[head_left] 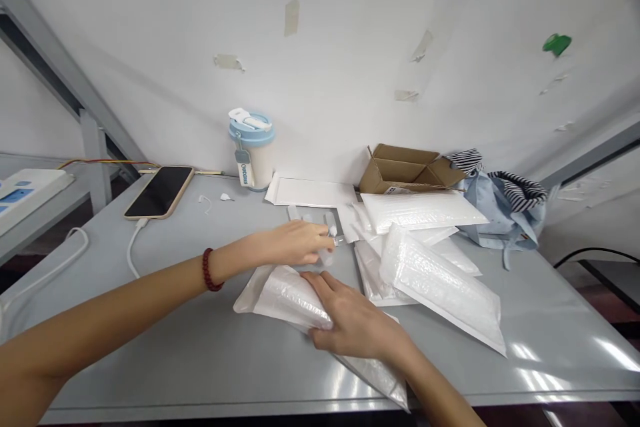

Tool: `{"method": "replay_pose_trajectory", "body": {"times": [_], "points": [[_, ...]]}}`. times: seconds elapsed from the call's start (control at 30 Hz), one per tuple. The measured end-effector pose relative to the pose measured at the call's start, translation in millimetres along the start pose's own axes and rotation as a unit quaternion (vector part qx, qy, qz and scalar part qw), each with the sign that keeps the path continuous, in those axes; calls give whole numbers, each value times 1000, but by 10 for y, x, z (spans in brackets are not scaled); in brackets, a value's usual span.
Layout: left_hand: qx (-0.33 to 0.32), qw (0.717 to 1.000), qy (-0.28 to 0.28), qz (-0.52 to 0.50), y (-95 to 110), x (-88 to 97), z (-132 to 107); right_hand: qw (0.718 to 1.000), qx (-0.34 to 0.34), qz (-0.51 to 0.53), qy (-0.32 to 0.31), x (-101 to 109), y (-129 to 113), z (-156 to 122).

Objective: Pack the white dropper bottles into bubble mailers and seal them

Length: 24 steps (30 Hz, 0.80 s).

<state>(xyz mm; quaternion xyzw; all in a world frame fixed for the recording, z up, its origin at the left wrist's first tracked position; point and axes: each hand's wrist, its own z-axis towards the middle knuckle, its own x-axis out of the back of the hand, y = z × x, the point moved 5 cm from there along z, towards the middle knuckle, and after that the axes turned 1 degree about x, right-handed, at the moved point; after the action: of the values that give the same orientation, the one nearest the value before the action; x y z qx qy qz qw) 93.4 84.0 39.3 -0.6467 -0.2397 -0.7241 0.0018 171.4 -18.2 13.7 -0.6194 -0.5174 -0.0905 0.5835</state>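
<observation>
My right hand [353, 317] grips a white bubble mailer [293, 295] at the table's front, thumb below and fingers over its top. The mailer's flap end points left, and its other end slants toward the table edge. Just above it, my left hand [295, 242] is closed, its fingertips on a small translucent plastic piece [326, 257]. Several similar small pieces [293, 213] lie beyond and beside that hand, partly covered by it. More white bubble mailers [445, 280] are piled at the right.
An open cardboard box [400, 170] and a light-blue cloth bag [500, 207] stand behind the pile. A flat white mailer [315, 191] lies by the wall near a lidded cup [255, 150]. At the left are a phone [161, 192], its white cable [131, 250] and a power strip [30, 190].
</observation>
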Motion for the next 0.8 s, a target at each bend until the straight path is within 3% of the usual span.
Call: {"method": "replay_pose_trajectory", "body": {"times": [0.07,0.13,0.27,0.43,0.57,0.67,0.8], "points": [[50,987,64,-138,-48,155,-100,1000,2,0,4,0,-4,-8],[125,945,129,-273,-165,292,-292,1000,7,4,10,2,-11,-16],[244,873,164,-390,-380,364,-830,1000,6,13,15,3,-3,-29],[355,808,207,-423,-487,175,-1384,1000,-7,16,15,-11,40,-33],[392,765,222,-461,-397,-149,-1465,999,-7,28,25,-3,29,-16],[412,754,218,-464,-315,-358,-1417,999,-12,32,25,13,8,-4],[402,785,160,-444,-305,-413,-1372,999,-20,41,30,28,9,0]]}}
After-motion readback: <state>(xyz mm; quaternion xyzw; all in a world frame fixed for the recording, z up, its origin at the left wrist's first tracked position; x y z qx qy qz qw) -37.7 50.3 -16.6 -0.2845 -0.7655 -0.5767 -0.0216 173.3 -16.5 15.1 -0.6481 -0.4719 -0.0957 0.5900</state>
